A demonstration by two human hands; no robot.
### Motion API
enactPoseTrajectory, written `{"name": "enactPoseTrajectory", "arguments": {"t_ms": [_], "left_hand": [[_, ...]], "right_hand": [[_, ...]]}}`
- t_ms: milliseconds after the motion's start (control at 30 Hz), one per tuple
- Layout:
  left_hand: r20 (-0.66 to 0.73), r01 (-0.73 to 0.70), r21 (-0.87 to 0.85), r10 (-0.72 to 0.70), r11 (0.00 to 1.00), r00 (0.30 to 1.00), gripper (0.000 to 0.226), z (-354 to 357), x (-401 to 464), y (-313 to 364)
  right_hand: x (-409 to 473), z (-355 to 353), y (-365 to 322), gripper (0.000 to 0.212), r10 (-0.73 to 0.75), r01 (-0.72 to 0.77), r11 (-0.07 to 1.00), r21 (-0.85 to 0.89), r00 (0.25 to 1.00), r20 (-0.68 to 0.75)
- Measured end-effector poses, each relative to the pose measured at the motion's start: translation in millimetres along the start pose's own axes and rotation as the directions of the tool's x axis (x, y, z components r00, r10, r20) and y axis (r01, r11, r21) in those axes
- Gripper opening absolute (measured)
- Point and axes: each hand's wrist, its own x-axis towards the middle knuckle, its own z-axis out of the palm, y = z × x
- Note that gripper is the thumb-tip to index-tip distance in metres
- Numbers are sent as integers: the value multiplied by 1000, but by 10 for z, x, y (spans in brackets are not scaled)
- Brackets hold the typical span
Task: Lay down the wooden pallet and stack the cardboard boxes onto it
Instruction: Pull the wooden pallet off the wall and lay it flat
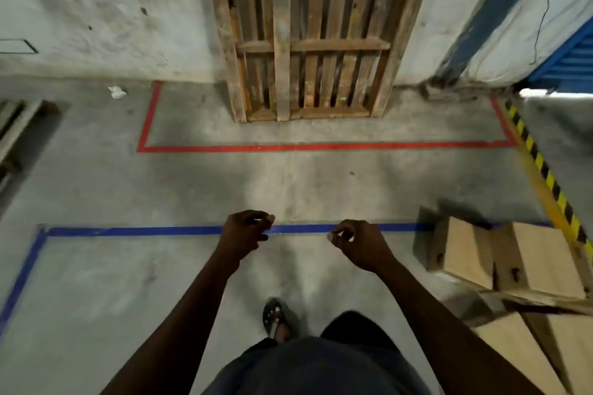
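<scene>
Pallet: I am seeing the wooden pallet [313, 42] standing up against the wall [106, 9].
Boxes: cardboard boxes [513, 253] are lying at my right.
Hands: left hand [245, 231] and right hand [359, 245] are hanging loosely curled, holding nothing.

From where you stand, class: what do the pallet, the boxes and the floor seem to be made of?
Pallet: rough, unfinished wood, going by its worn brown slats and gaps. Boxes: plain tan cardboard, matte, with hand holes. Floor: probably bare concrete, grey and stained.

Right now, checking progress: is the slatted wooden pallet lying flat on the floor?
No, the slatted wooden pallet stands upright against the wall.
</scene>
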Motion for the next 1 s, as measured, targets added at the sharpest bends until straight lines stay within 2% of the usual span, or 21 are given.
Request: {"name": "enactPoseTrajectory", "arguments": {"t_ms": [100,167,267,300,433,667,900,1000], "left_hand": [[46,34,44,-36,998,998,26,-65,452,252],[69,46,31,-48,998,996,23,-66,802,467],[63,31,28,-32,999,998,17,-39,1385,869],[54,16,29,-17,999,998,18,-29,1637,1036],[18,-44,50,43,998,999,26,22,2505,1835],[-43,-247,64,250,967,967,22,75,3748,3403],[-64,-391,235,415,890,907,7,-41,5217,4431],[-53,-479,296,515,826,856,15,-63,5906,4959]], "right_hand": [[415,-26,-78,7,37,-40,996,84,999,32],[734,-77,-127,10,76,-83,989,124,995,59],[1316,-257,-167,42,73,-78,985,157,997,41],[1586,-345,-179,46,70,-74,982,173,997,28],[2732,-800,-221,18,29,-28,986,162,1000,-3],[4701,-2139,-834,4,-146,160,980,121,983,-114],[6323,-3010,-1348,13,-228,250,964,85,950,-211],[6979,-3249,-1589,13,-235,265,959,100,941,-242]]}}
